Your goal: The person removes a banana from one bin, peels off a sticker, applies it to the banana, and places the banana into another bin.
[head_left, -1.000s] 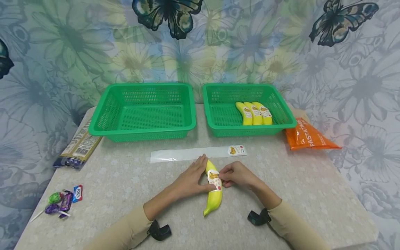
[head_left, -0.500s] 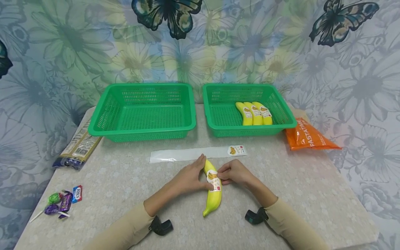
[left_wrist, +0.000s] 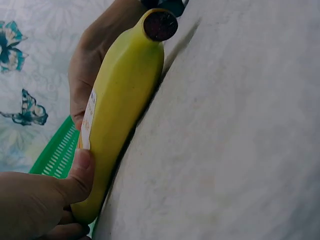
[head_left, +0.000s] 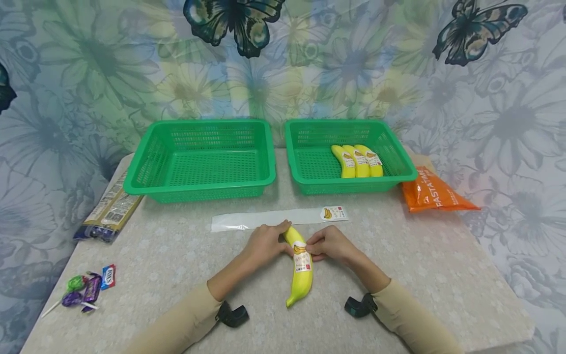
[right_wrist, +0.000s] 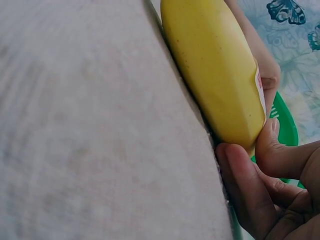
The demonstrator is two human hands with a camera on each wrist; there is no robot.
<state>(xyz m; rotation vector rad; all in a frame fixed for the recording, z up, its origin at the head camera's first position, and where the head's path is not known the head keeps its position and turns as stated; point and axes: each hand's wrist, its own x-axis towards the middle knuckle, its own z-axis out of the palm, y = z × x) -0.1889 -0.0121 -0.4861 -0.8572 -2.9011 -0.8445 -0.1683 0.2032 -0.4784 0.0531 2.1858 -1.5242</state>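
Note:
A yellow banana (head_left: 302, 285) lies on the table with its stem end towards me. It bears a white label (head_left: 302, 259) with a banana picture on its upper side. My left hand (head_left: 264, 244) holds the far end, thumb (left_wrist: 84, 165) on the near side by the label and fingers behind. From the right, my right hand (head_left: 333, 246) touches the banana with curled fingers. In the right wrist view its thumb (right_wrist: 270, 145) is at the label's edge and its fingertips (right_wrist: 240, 160) are against the banana's side. A backing strip (head_left: 265, 219) with one label (head_left: 333, 213) lies beyond the hands.
Two green baskets (head_left: 201, 191) stand at the back; the right basket (head_left: 353, 185) holds three labelled bananas (head_left: 361, 164). An orange pasta bag (head_left: 435, 191) lies at right. On the left are a gold-and-blue packet (head_left: 108, 211) and several sweets (head_left: 90, 289).
My left thumb has slid off the label towards the banana's far end, and the left fingers have curled round that end. The banana's far end has shifted slightly left. My right hand keeps its place alongside.

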